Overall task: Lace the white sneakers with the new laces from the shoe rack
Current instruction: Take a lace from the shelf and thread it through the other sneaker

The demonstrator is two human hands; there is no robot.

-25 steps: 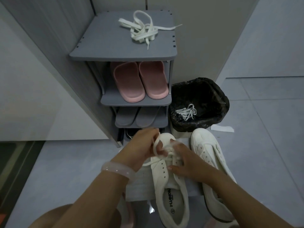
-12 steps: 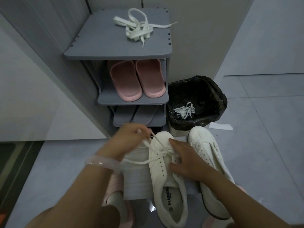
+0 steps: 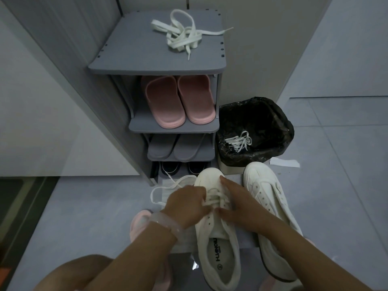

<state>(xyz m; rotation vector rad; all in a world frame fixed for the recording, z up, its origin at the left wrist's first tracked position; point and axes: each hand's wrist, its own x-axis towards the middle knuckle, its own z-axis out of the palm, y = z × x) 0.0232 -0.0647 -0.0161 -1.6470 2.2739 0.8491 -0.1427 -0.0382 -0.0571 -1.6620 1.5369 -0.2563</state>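
Two white sneakers stand side by side on the floor. The left sneaker (image 3: 218,244) carries a white lace (image 3: 174,183) crossed through its front eyelets, and the loose end loops out to the left. My left hand (image 3: 185,203) pinches the lace at the sneaker's left eyelets. My right hand (image 3: 235,204) rests on the sneaker's right side, fingers pointing toward the toe and thumb at the eyelets. The right sneaker (image 3: 270,208) has no lace. A bundle of new white laces (image 3: 182,36) lies on top of the grey shoe rack (image 3: 130,66).
Pink slippers (image 3: 178,101), grey slippers (image 3: 178,148) and dark shoes fill the rack's lower shelves. A bin with a black bag (image 3: 273,133) right of the rack holds old laces (image 3: 239,141). A grey cabinet wall stands at the left. A pink slipper (image 3: 139,224) sits by my left wrist.
My left hand, which had pulled the lace up and out to the left, has come back down to the eyelets. The loose lace now lies slack on the floor at the left.
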